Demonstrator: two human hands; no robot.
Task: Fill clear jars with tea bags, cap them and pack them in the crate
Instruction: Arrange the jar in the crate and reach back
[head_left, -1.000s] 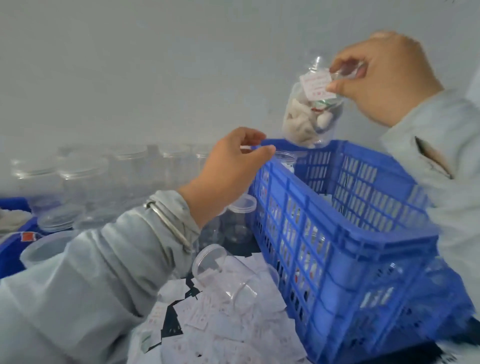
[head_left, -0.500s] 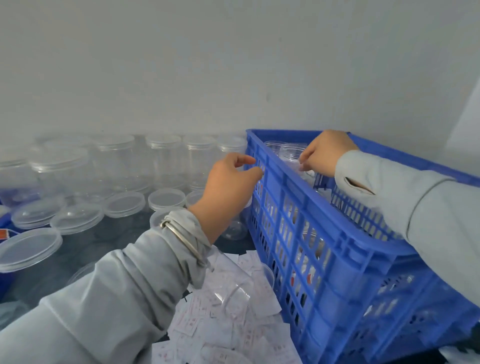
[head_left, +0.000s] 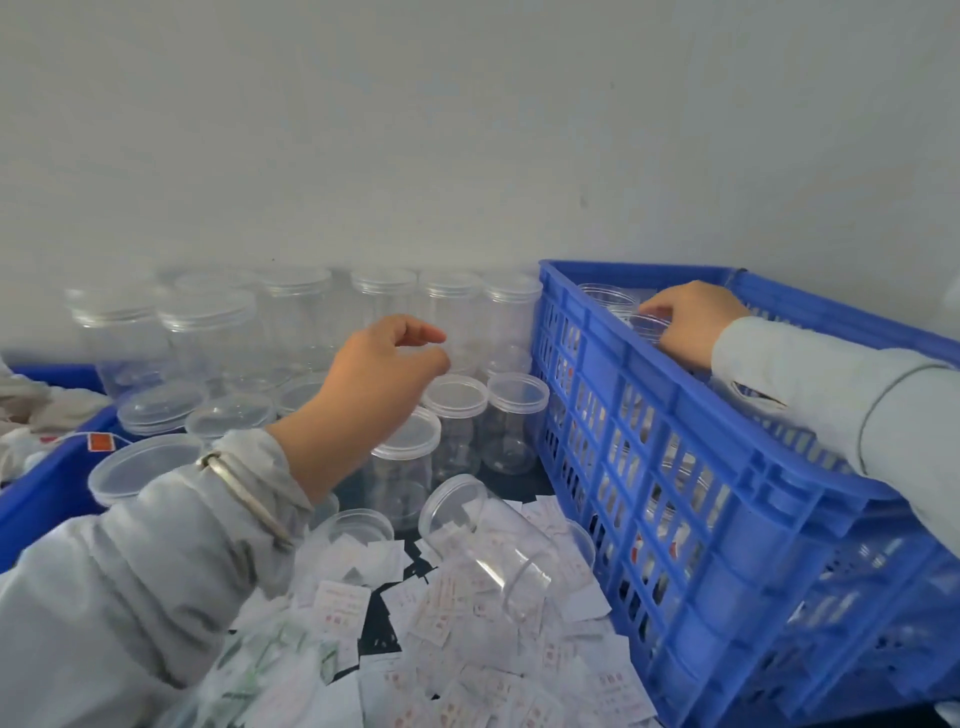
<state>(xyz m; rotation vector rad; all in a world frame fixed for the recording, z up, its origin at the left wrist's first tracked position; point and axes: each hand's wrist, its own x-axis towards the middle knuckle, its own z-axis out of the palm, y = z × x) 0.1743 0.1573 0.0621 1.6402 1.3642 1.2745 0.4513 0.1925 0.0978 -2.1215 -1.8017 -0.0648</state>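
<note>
The capped jar (head_left: 647, 327) stands inside the blue crate (head_left: 727, 467) at its far left corner, only its clear lid showing above the rim. The right hand (head_left: 693, 322) reaches over the crate's far side and rests on that lid, fingers curled around its edge. Another capped jar (head_left: 608, 297) sits just behind it, nearer the corner. Through the crate's slatted wall more filled jars show as pale shapes with red flecks, too broken up by the bars to count.

The left hand (head_left: 379, 379) hovers outside the crate, above the empty jars (head_left: 457, 415) standing on the table; its fingers are loosely curled, thumb and forefinger apart, holding nothing. A metal bangle (head_left: 244, 488) sits over the grey sleeve at that wrist.

Near the crate's front an uncapped jar (head_left: 488, 540) lies tilted on a heap of paper labels (head_left: 467, 649). The labels carry red printing, too small and blurred to read. Tall lidded jars (head_left: 296, 312) line the wall behind. At the left edge a second blue bin (head_left: 47, 493), cut off by the frame, holds white tea bags (head_left: 31, 415), with a red-orange tag (head_left: 101, 441) at its rim.
</note>
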